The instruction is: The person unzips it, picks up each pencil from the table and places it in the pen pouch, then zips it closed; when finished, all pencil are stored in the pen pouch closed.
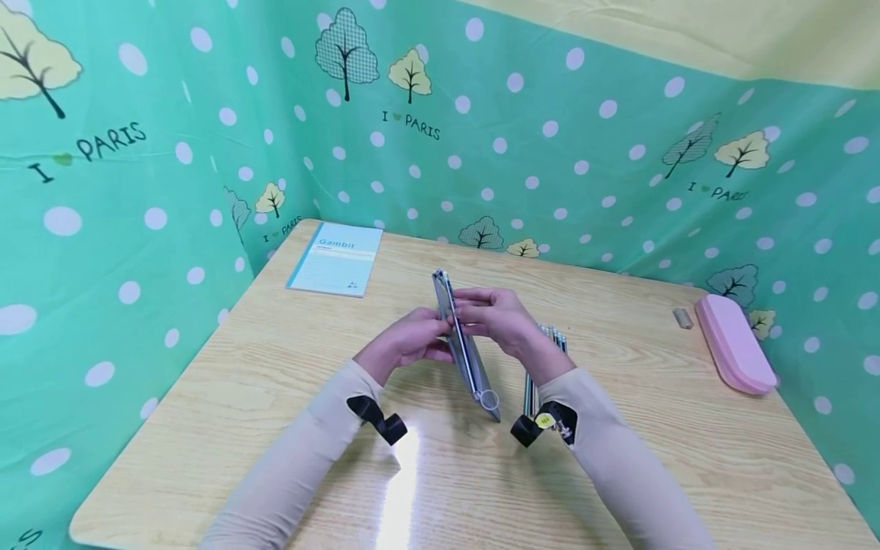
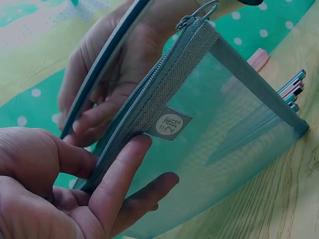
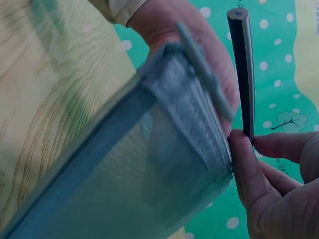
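Observation:
A grey-green mesh zipper pouch (image 2: 199, 124) with a small round label and a metal ring stands on edge above the table. My left hand (image 1: 412, 336) grips it at the zipper edge, thumb on one side and fingers on the other. In the right wrist view, my right hand (image 3: 274, 184) pinches a dark striped pencil (image 3: 245, 74) between thumb and fingertips. The pencil runs alongside the zipper edge in the left wrist view. Beyond the pouch, several pencils (image 1: 530, 389) lie on the table, partly hidden by my right forearm.
A light blue notebook (image 1: 337, 260) lies at the table's back left. Toward the right edge are a pink pencil case (image 1: 736, 344) and a small grey block (image 1: 683, 318). A green patterned curtain (image 1: 550, 168) hangs behind the wooden table (image 1: 241, 412).

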